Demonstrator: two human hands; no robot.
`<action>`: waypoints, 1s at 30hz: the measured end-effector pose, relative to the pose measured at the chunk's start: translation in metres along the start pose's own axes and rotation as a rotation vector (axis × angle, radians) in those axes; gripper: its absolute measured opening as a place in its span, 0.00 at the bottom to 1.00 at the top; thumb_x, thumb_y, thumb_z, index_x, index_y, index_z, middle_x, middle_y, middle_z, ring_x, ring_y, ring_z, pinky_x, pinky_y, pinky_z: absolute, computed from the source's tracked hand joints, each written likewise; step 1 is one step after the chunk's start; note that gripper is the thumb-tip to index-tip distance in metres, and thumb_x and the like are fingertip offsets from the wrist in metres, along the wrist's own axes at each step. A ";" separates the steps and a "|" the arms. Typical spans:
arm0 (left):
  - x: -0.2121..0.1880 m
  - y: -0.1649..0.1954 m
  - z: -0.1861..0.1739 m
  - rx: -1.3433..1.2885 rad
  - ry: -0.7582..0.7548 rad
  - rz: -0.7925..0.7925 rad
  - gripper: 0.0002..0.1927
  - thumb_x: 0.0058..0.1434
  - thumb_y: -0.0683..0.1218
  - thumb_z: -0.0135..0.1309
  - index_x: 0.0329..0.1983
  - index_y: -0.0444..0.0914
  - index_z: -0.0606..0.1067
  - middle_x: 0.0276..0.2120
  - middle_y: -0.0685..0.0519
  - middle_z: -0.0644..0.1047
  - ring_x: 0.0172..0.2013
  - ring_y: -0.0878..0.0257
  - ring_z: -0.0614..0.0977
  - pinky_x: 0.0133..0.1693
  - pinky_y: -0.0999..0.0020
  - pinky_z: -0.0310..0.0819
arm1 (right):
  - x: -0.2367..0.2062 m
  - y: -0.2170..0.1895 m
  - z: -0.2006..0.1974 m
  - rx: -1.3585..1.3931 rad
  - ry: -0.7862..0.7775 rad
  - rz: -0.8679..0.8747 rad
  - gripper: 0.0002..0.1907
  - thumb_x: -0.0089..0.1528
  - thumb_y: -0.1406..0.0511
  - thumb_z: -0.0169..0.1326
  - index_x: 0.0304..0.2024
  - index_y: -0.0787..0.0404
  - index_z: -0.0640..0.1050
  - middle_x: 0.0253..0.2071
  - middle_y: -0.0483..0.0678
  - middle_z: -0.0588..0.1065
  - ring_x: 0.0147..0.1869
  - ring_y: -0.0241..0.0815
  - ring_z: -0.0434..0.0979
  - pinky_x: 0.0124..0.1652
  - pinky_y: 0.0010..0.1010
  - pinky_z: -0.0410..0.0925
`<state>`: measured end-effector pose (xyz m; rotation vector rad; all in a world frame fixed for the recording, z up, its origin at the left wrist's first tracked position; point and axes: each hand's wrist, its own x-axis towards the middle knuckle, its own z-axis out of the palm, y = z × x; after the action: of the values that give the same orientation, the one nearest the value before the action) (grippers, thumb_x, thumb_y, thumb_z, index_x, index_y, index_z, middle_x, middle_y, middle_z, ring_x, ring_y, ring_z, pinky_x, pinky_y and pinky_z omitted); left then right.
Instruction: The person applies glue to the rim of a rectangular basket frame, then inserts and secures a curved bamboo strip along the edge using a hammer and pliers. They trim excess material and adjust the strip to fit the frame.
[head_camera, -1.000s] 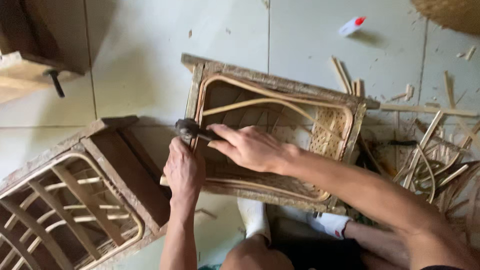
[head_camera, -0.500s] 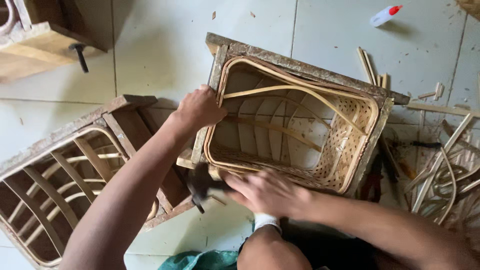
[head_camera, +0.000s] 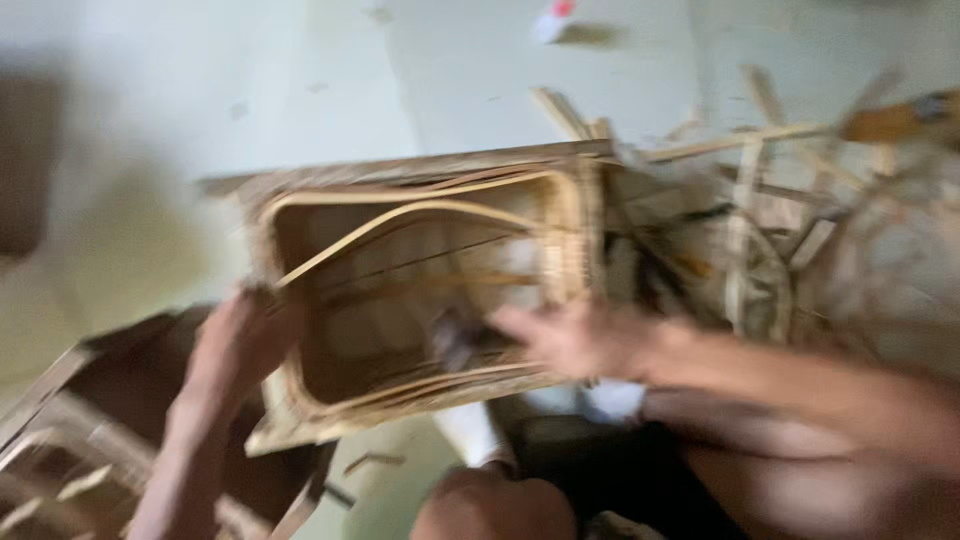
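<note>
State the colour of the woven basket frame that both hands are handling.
Pale tan, natural cane colour, with a lighter curved strip inside the basket frame; seen, though blurred, in the head view.

The woven basket is straw-tan with a paler yellow rim and brown shadowed inside. The floor tiles are pale greenish-cream. The scattered sticks are light tan.

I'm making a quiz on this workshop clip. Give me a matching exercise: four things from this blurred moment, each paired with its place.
Things:
1. left hand
2. right hand
3. pile of loose cane strips
4. second woven frame

Places:
A. right of the open cane basket
B. bottom left corner
C. on the basket's left rim
D. at the basket's right side

Pairs: 1-C, 2-D, 3-A, 4-B
</note>
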<state>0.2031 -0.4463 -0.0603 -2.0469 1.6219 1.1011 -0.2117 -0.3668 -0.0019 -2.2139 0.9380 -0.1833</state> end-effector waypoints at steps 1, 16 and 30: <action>0.001 -0.001 0.003 0.035 0.003 0.002 0.19 0.66 0.53 0.49 0.44 0.32 0.78 0.35 0.34 0.82 0.35 0.45 0.87 0.38 0.49 0.82 | -0.030 0.024 -0.027 -0.031 0.007 0.098 0.15 0.68 0.60 0.52 0.51 0.65 0.72 0.13 0.46 0.69 0.12 0.34 0.63 0.12 0.26 0.61; -0.080 0.058 0.119 0.115 0.951 0.735 0.40 0.63 0.64 0.50 0.68 0.33 0.65 0.39 0.45 0.78 0.38 0.51 0.80 0.44 0.52 0.77 | -0.206 0.108 0.064 0.146 0.400 0.465 0.14 0.69 0.63 0.51 0.52 0.65 0.77 0.27 0.47 0.78 0.16 0.29 0.67 0.12 0.23 0.65; -0.059 0.058 0.196 0.245 0.482 0.990 0.36 0.49 0.54 0.64 0.59 0.34 0.72 0.36 0.47 0.82 0.31 0.58 0.83 0.34 0.61 0.79 | -0.244 0.156 0.161 -0.114 0.635 0.983 0.22 0.62 0.58 0.58 0.57 0.61 0.78 0.43 0.59 0.81 0.34 0.58 0.82 0.33 0.41 0.74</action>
<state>0.0720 -0.2957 -0.1338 -1.3665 2.9909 0.5626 -0.4169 -0.1871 -0.1896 -1.5381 2.2978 -0.3710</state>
